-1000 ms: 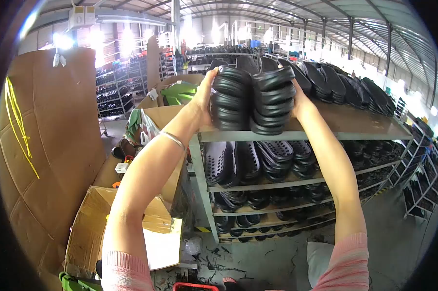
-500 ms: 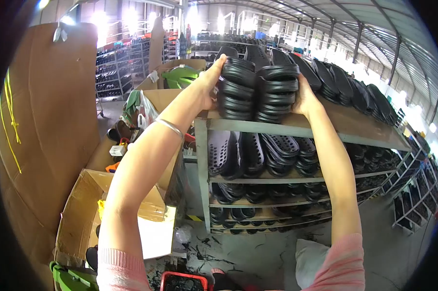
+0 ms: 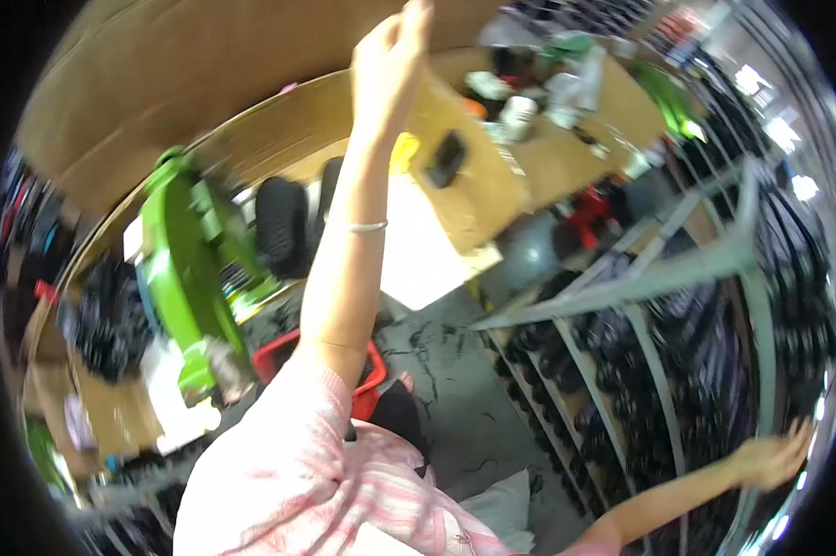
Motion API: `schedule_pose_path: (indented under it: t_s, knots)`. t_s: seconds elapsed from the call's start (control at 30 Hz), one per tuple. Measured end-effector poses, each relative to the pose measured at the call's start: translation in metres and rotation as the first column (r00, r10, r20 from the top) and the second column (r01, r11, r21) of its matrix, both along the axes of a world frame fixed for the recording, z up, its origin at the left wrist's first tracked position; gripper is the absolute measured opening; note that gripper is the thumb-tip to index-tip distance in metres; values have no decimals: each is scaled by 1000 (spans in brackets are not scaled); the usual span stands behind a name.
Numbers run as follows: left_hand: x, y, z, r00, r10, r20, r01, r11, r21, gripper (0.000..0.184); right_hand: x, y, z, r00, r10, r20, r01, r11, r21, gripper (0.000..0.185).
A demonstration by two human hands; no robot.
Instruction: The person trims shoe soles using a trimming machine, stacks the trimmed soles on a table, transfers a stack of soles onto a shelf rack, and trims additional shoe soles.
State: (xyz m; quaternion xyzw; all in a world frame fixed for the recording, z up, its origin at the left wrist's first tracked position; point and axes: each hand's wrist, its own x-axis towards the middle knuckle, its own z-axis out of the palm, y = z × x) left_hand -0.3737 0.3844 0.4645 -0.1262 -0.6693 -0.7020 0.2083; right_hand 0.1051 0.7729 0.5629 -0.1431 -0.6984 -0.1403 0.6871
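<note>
My left hand (image 3: pixel 390 74) is raised in front of the tall cardboard sheet (image 3: pixel 251 46), at the top of the view. Its fingers are partly curled, one stretches upward, and nothing shows in it. A dark phone-like object (image 3: pixel 446 157) lies on the cardboard below and right of it. Far to the right, my right hand (image 3: pixel 774 459) reaches out beside the metal rack (image 3: pixel 640 278), fingers stretched and holding nothing visible. Stacked black sandals (image 3: pixel 798 269) stand on the rack's top, above that hand. Blur hides whether the hand touches the rack.
A green machine (image 3: pixel 172 269) stands at left, with a black shoe sole (image 3: pixel 282 227) beside it. A red crate (image 3: pixel 371 371) sits on the floor near my legs. A white sack (image 3: pixel 501 505) lies at the rack's foot. Bags and small items (image 3: pixel 538 97) clutter a carton.
Both hands have let go of the black sandal stacks on the rack. My view has swung left and tilted, my left arm has moved toward the cardboard, and my right hand trails by the rack.
</note>
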Motion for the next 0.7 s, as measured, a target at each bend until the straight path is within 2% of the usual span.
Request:
schedule_pose_path:
  t_s: [0.03, 0.07, 0.1, 0.13, 0.17, 0.2, 0.23, 0.27, 0.3, 0.33, 0.37, 0.4, 0.43, 0.47, 0.5, 0.57, 0.6, 0.67, 0.7]
  knots:
    - [-16, -44, -42, 949, 312, 47, -305, 945, -116, 50, -27, -50, -28, 877, -458, 147, 381, 849, 366, 19]
    - [-32, -87, -96, 838, 546, -28, -540, 819, -192, 49, -57, -68, -56, 962, 168, 215, -205, 965, 164, 16]
    - [-30, -124, -139, 732, 679, -54, -667, 698, -259, 46, -93, -89, -87, 678, 721, 144, -725, 688, -33, 13]
    - [-23, -158, -182, 587, 802, -111, -741, 478, -471, 52, -123, -119, -123, 778, 558, 289, -513, 830, -221, 14]
    - [-8, -180, -210, 534, 842, -70, -725, 414, -550, 58, -155, -129, -164, 606, 755, 250, -575, 633, -519, 17]
    - [7, -199, -229, 493, 869, 50, -673, 417, -610, 58, -190, -150, -201, 542, 817, 200, -453, 484, -749, 14]
    - [12, -210, -261, 416, 906, 74, -672, 361, -647, 57, -231, -161, -242, 385, 922, -50, -358, 99, -928, 21]
    - [20, -220, -273, 384, 899, 209, -568, 409, -715, 56, -270, -164, -293, 263, 962, -69, -190, -19, -982, 30]
    - [25, -231, -284, 425, 834, 352, -445, 531, -722, 56, -308, -179, -341, 177, 977, -117, -43, -111, -993, 36]
    - [21, -251, -316, 483, 627, 611, -387, 779, -493, 55, -342, -203, -381, 117, 959, -256, 88, -267, -960, 42]
    - [20, -256, -332, 529, 535, 659, -403, 841, -360, 57, -374, -231, -430, 79, 964, -255, 97, -262, -960, 48]
    - [24, -256, -324, 558, 285, 779, -274, 950, -151, 63, -402, -264, -442, 33, 960, -279, 198, -280, -940, 54]
    - [27, -256, -327, 645, 115, 756, -182, 983, 5, 72, -428, -294, -458, 85, 927, -366, 305, -374, -876, 56]
    - [26, -259, -337, 637, 1, 771, -225, 957, 185, 73, -455, -318, -472, 143, 884, -445, 399, -463, -792, 59]
    - [25, -262, -340, 636, -113, 763, -259, 900, 349, 74, -476, -335, -474, 133, 860, -493, 449, -496, -743, 65]
    - [33, -259, -345, 634, -250, 732, -284, 805, 521, 72, -503, -362, -472, 280, 868, -411, 433, -496, -753, 74]
    - [31, -258, -353, 653, -302, 695, -288, 750, 596, 69, -519, -375, -487, 278, 861, -425, 428, -507, -748, 74]
    - [33, -250, -362, 673, -251, 696, -244, 813, 529, 71, -539, -394, -502, 284, 768, -575, 356, -641, -680, 80]
    - [37, -246, -361, 688, -234, 687, -216, 838, 502, 73, -538, -394, -504, 290, 766, -574, 356, -643, -678, 80]
